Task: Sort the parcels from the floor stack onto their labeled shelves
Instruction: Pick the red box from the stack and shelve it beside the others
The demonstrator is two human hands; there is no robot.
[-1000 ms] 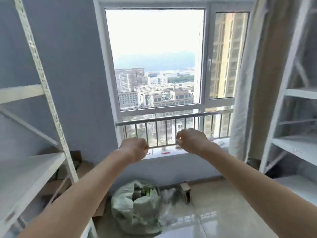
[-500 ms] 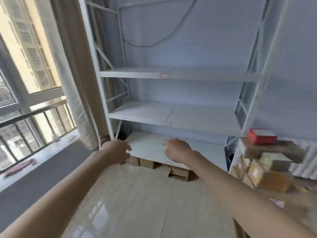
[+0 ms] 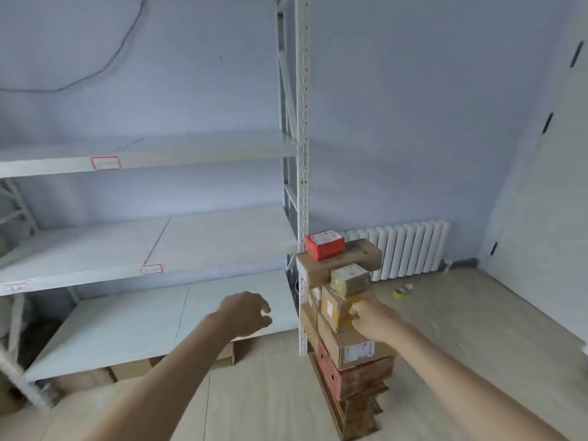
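At nine o'clock stood the labeled shelves (image 3: 152, 246), bare. Mid-frame, the left hand (image 3: 246, 313) hung loosely curled, holding nothing. At three o'clock the right hand (image 3: 370, 318) was nearer, touching the upright floor stack (image 3: 346, 316); its grip I could not tell.

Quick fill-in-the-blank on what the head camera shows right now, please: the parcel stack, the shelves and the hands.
1. The small box on top of the parcel stack is coloured ____.
2. The ____ hand touches the stack; the other hand hangs free.
3. The white shelves hold ____ parcels.
4. Behind the stack, against the wall, stands a white ____.

Missing words: red; right; no; radiator
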